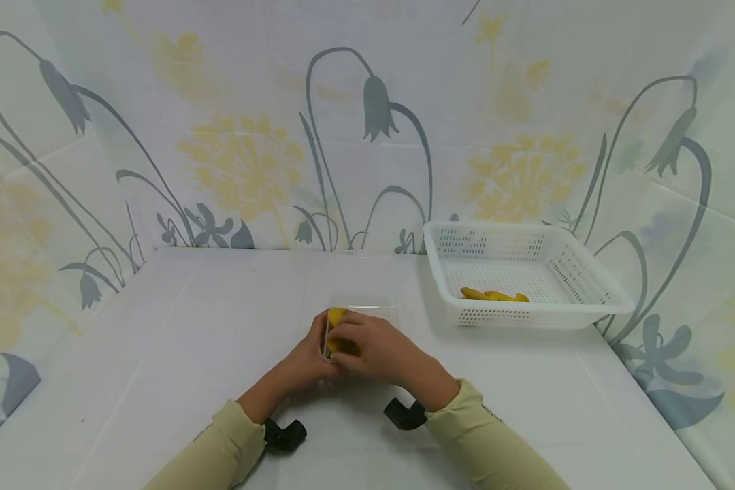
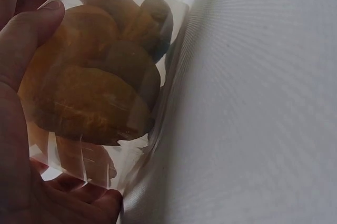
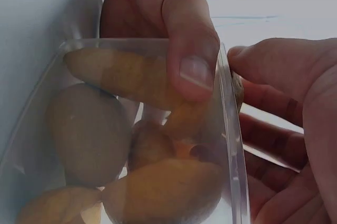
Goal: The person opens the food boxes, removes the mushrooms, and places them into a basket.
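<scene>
A clear plastic box (image 3: pixel 31 124) stands tipped on its side at the table's middle, its open rim facing right. Several yellow and brownish, rounded fruit-shaped pieces (image 2: pixel 89 103) show through its walls. My left hand (image 1: pixel 309 354) grips the box, the thumb pressed along one wall and the fingers round the other side. At the open mouth, my right hand (image 1: pixel 376 346) has its thumb and fingers curled on a yellow fruit-shaped piece (image 1: pixel 337 316), which they partly cover. Its brownish edge (image 3: pixel 238 90) shows beside the rim in the right wrist view.
Right behind the hands lies a clear plastic tray or lid (image 1: pixel 376 311). A white perforated basket (image 1: pixel 527 314) stands at the back right, with several yellow elongated pieces (image 1: pixel 493 295) inside. Black wrist mounts (image 1: pixel 284 435) hang under both sleeves. Flower-printed cloth (image 1: pixel 343 156) rises behind the white table (image 1: pixel 177 354).
</scene>
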Tool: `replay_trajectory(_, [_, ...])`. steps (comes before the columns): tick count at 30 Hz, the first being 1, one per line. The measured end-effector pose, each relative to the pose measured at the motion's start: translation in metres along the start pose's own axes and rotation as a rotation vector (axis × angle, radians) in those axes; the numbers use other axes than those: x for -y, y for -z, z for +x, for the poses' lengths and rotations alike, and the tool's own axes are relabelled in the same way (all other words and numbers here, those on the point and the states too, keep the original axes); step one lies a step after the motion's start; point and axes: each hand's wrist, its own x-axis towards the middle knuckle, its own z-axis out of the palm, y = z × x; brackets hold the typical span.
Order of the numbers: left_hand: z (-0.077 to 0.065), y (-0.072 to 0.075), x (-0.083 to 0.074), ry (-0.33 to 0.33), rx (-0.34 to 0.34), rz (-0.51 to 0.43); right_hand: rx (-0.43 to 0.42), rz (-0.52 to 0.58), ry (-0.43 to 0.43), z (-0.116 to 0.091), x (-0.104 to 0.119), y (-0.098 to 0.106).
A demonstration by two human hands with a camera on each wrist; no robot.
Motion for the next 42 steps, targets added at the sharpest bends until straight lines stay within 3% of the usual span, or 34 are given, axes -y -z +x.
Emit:
replay_trajectory(10, [0.000,0.000,0.000,0.016,-0.011,0.025,-0.004,0.010,-0.066,0.002,0.006,-0.001])
replay_trajectory(26, [0.000,0.001,0.000,-0.015,0.015,0.026,-0.013,0.001,-0.050,0.001,0.007,-0.001])
replay_trajectory(42, [-0.001,-0.002,-0.001,0.015,-0.020,0.015,-0.089,0.019,-0.066,-0.001,0.005,0.016])
